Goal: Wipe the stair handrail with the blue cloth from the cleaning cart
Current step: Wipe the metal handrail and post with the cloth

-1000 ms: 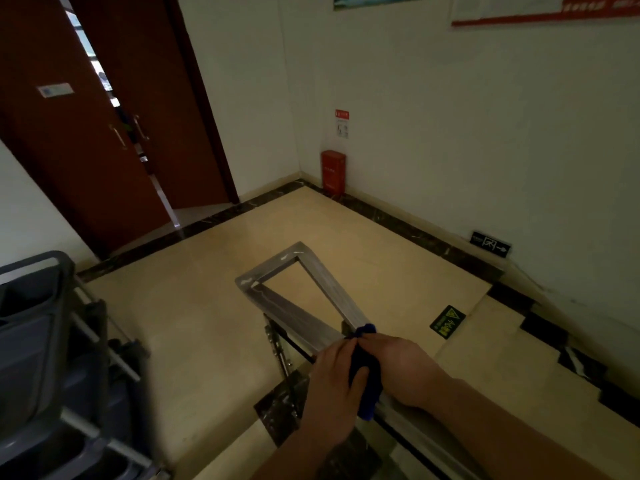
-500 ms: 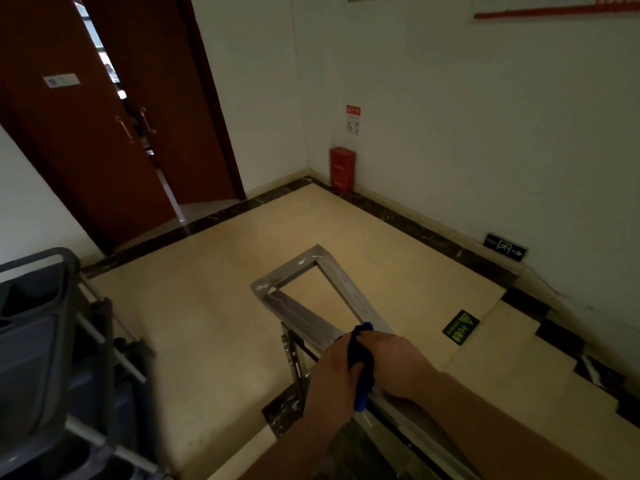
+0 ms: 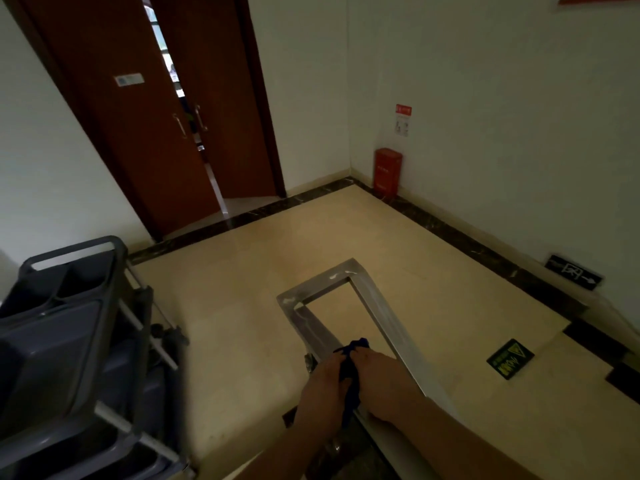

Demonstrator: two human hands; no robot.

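Hold the blue cloth (image 3: 349,374) bunched on the near run of the stair handrail (image 3: 313,329), with the curled fingers (image 3: 366,356) of left hand (image 3: 323,388) and right hand (image 3: 382,386) wrapped round it, and press flat along the steel. Mind the square corners of the far loop and the steps (image 3: 554,427) dropping away on the right. Use the open floor (image 3: 277,254) ahead, with the cleaning cart (image 3: 69,341) well off left.

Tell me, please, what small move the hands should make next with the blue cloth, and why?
Probably slide the blue cloth forward along the steel handrail toward its far bend. Both the left hand and right hand grip the cloth at the near stretch, and pale smears show on the bend ahead.
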